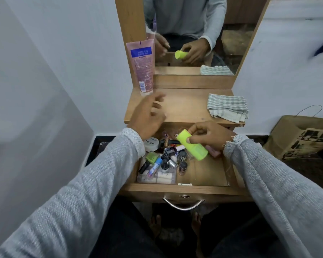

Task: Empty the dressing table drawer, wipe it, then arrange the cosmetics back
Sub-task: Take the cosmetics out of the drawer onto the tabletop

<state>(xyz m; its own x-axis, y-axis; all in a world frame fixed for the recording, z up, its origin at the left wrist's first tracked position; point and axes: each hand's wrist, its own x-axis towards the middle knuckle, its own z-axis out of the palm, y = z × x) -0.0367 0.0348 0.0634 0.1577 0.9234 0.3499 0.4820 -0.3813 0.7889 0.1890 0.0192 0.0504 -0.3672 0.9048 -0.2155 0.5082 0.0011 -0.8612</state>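
1. Upper left of centre: pink tube (142, 68) stands cap-down on the table top (185, 107), leaning against the mirror frame (131, 25). My reading: parked at the back, out of the way, so the front stays available for more items.

2. Left of centre: my left hand (147, 114) hovers above the table top, near the tube. Fingers loosely spread, holding nothing. It is blurred, so finer finger detail is unreadable.

3. Centre, lower: drawer (177, 190) is pulled out towards me, handle (183, 203) at the front. The cosmetics (164, 161) are crowded in its left and rear part: small bottles, tubes, a white round jar (151, 144), and a clear plastic tray (157, 178) at the front left. The right part of the drawer floor shows bare wood. Judgement: emptying is at an early stage.

4. Centre right: my right hand (207, 135) grips the lime-green bottle (192, 147), thumb on its near side, fingers curled over the top. The bottle lies tilted above the drawer, one end up-left. Gripped mid-body, I judge, to keep it steady during the lift.

5. Right, middle: checked cloth (227, 108) lies folded on the table top's right end, well apart from the tube. Probably kept there for the wipe.

6. Far right edge: brown paper bag (302, 140) on the floor.
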